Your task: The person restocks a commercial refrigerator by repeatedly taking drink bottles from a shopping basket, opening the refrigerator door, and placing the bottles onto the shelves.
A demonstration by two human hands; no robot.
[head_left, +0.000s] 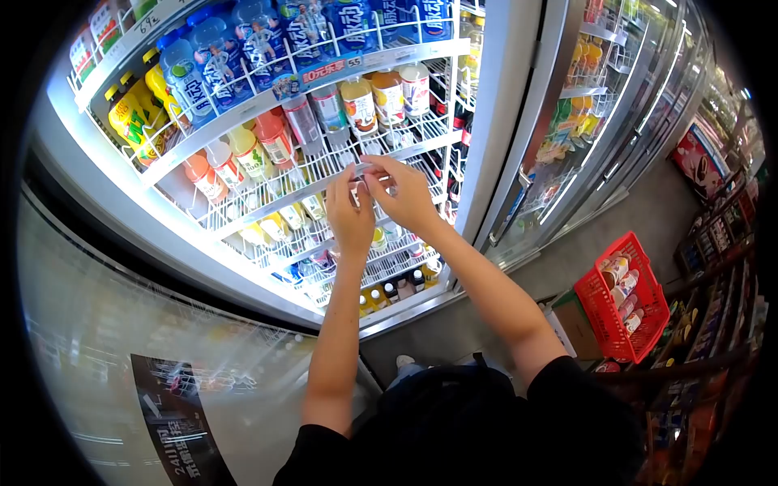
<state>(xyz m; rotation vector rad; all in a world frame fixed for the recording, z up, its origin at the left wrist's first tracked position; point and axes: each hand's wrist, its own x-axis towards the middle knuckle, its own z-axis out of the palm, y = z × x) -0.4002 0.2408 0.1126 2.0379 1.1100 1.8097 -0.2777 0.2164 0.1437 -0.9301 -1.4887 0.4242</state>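
Note:
Both hands are raised close together at the front edge of a wire shelf (292, 197) in a lit drinks cooler. The fingertips of my left hand (351, 212) are closed at the shelf's label strip. Beside it, my right hand (399, 188) has its thumb and fingers pinched on the same strip. Whether a small label is between the fingertips is too small to tell. Behind the hands stand bottles with orange drink (358, 105) and grey-capped bottles (328, 109). Red bottles (275, 138) are to their left, and blue bottles (267, 40) fill the shelf above.
The open glass door (105, 324) is at the left. Closed cooler doors (567, 121) run along the right. A red basket (604, 312) holding several bottles rests on a cardboard box (573, 324) at the right, near stocked shelves (721, 316).

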